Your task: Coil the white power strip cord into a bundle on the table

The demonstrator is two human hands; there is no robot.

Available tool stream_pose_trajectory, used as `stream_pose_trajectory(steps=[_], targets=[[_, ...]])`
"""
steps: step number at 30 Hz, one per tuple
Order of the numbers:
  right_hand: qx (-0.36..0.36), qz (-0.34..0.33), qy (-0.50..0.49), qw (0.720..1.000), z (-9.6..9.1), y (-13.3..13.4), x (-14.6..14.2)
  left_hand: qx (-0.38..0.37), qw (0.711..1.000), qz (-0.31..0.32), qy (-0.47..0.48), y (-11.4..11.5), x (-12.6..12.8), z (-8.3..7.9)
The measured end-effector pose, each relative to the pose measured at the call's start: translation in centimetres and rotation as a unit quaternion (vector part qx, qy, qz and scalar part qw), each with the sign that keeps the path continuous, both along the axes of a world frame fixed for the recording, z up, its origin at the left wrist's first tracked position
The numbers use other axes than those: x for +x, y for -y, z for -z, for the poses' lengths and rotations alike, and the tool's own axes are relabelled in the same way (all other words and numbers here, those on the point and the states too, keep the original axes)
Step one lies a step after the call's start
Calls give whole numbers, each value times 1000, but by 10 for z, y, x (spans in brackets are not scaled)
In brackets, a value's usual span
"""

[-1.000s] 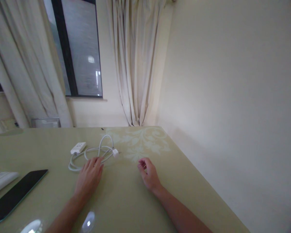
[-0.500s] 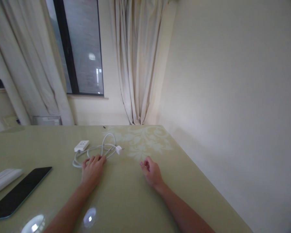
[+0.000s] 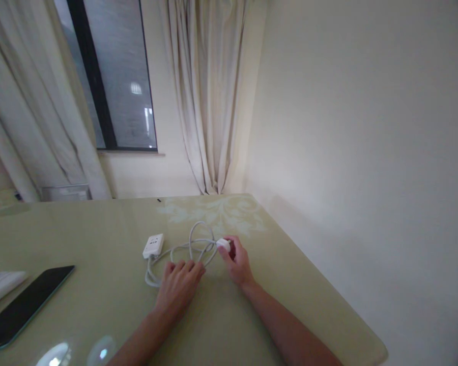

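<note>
While the right grip [image 3: 237,262] pinches the plug [image 3: 223,244], the left grip [image 3: 180,282], closure unclear, covers cable [image 3: 200,222].

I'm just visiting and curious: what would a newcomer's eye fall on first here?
Probably the looped white cable on the pale green table, with the left-hand grip over its near side and the right-hand grip around its white plug. Next, perhaps, the white socket block at the cable's left end, then the dark flat slab at the picture's left edge.

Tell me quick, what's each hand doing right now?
Left hand: at the white cable; whether it grips cannot be told.
Right hand: closed, holding the white plug.
</note>
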State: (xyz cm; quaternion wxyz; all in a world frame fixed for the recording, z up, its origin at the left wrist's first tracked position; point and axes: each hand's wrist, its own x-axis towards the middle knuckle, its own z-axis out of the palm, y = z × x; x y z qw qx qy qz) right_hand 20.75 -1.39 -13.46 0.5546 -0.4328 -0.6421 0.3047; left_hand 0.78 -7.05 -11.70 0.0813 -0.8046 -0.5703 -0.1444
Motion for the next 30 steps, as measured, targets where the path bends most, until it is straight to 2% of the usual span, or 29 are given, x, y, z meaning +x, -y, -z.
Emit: stream_pose_trajectory(steps=[2, 4, 7, 10, 12, 15, 19, 21, 24, 27, 30], targets=[[6, 21, -26, 999, -1, 0, 3, -8, 999, 30, 21, 7, 8, 0], [16, 36, -63, 997, -4, 0, 7, -39, 992, 95, 70, 10, 12, -3], [20, 56, -119, 991, -7, -4, 11, -76, 963, 163, 201, 2, 12, -20], [-7, 61, -158, 986, -8, -9, 12, -54, 935, 112, 333, -27, 6, -45], [-30, 59, -178, 982, -7, -12, 11, -35, 934, 57, 350, -54, -1, -53], [-62, 53, -204, 975, -5, -15, 12, -64, 946, -8, 317, -87, -11, -46], [-57, 58, -181, 980, -10, -14, 18, -141, 938, 20, 317, -101, -15, -25], [-19, 70, -114, 991, -24, -12, 21, -158, 931, 35, 327, -100, -14, -23], [39, 76, 28, 996, -61, -10, 17, -140, 928, 28, 345, -96, -12, -32], [58, 41, 146, 987, -106, -9, 3, -101, 925, 7, 367, -91, -10, -47], [65, 32, 262, 962, -134, -10, -15, -46, 916, -15, 398, -87, -11, -61]])
